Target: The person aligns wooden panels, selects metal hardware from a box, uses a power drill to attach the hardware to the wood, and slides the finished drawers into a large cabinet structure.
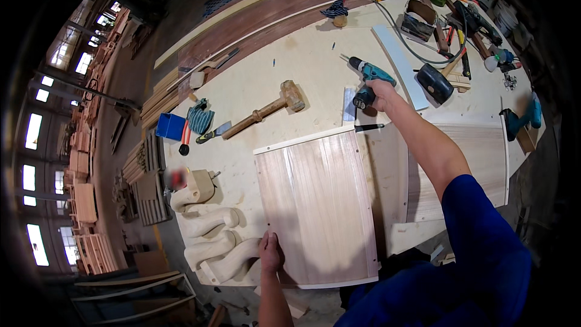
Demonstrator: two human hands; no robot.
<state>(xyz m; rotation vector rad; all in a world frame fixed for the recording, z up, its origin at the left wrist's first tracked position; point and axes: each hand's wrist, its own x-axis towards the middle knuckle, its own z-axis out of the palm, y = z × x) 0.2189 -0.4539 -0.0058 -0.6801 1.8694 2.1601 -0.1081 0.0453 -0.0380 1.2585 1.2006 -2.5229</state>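
Note:
My right hand is wrapped round the handle of a teal and black cordless drill, its bit pointing to the far left. The drill's battery base is close to the tabletop, near a small metal plate. At the near left edge of a pale wooden panel, my left hand is closed on the edge, with part of its fingers hidden. Light strips run along the panel's far and near ends, and small dark holes dot its sides. A dark pen-like tool lies just beyond the panel.
A wooden mallet and a chisel lie beyond the panel. Several curved wooden legs are at left, near a blue box. Rightward are a black rubber mallet, another panel, a second drill and a cable.

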